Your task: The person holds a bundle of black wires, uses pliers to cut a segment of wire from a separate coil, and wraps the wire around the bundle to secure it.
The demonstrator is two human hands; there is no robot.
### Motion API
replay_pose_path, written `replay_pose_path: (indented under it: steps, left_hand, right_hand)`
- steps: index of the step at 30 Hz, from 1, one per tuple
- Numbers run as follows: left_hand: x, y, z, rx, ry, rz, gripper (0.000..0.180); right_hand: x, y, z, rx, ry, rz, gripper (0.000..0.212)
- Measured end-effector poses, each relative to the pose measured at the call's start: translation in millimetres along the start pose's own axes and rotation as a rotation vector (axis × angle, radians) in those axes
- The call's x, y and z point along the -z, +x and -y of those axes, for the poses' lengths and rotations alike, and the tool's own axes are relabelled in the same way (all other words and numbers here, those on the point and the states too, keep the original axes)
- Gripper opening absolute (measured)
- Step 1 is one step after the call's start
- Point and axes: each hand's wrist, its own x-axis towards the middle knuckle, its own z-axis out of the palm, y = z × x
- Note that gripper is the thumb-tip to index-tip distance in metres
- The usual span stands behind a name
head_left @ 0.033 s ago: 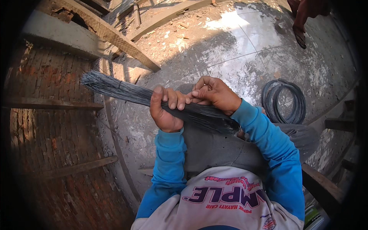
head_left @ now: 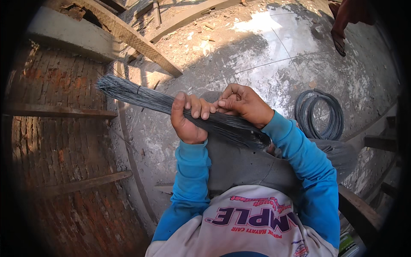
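- A worn brick wall [head_left: 72, 145], crossed by wooden bars, fills the left side, with a timber beam [head_left: 132, 43] slanting down beside it.
- A bundle of thin dark wires [head_left: 233, 127], bound by a narrow tie near its left end, lies aslant above the worker's grey-clad lap, running through the left hand and on below the right.
- The left hand [head_left: 189, 122] is closed around the bundle's midsection, fingers curled over the wires.
- Upside down in view, a pale shirt [head_left: 257, 195] with blue sleeves carries large purple block lettering [head_left: 248, 218], smaller red print above and below it, and a red round emblem [head_left: 301, 250] at lower right.
- The right hand [head_left: 248, 105], just beside the left fingertips and over the bundle's upper edge, has thumb and forefinger drawn together; whether they pinch a strand cannot be told.
- A coil of dark wire [head_left: 305, 115] rests on the stained floor at right.
- Above it, another person's sandalled foot [head_left: 338, 43] shows; a green-and-white container [head_left: 349, 245], its markings unclear, sits at the lower right edge.
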Motion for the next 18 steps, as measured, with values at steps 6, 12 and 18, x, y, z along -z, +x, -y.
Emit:
replay_pose_path:
  steps: [6, 12, 18]
  left_hand:
    - [12, -5, 1, -0.042, -0.058, -0.14, 0.03]
    - [-5, -12, -6, -0.009, -0.114, -0.091, 0.031]
    - [-33, -9, -16, -0.027, -0.304, 0.046, 0.031]
  right_hand:
    - [-10, 0, 6, 0.122, -0.457, -0.121, 0.01]
    - [-1, 6, 31, -0.036, -0.355, -0.051, 0.01]
    - [-13, 7, 51, -0.013, 0.04, -0.154, 0.013]
